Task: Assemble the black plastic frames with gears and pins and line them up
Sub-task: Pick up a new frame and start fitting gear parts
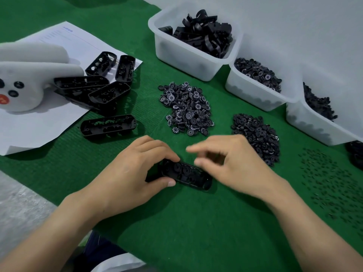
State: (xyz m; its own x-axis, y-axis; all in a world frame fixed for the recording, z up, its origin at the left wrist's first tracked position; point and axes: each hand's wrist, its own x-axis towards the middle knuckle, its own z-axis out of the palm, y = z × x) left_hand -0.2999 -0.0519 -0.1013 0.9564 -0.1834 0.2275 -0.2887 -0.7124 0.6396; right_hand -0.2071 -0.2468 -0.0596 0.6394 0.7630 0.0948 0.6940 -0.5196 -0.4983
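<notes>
**A:** What is lying over on the left?

**B:** White sheets of paper are lying on the green surface. A padded white thing is resting on top of them, showing round black spots and one orange spot.

**A:** And what is standing on the right?

**B:** Three cloudy plastic tubs are standing in a slanting row. The first tub is sitting farthest back, the second tub just beside it, and the third tub is running off the right edge. A pale grey wall is rising behind them.

**A:** Is anything showing lower down?

**B:** A speckled grey strip is showing past the surface's left edge. Dark blue cloth and white cloth are peeking in at the bottom.
</notes>
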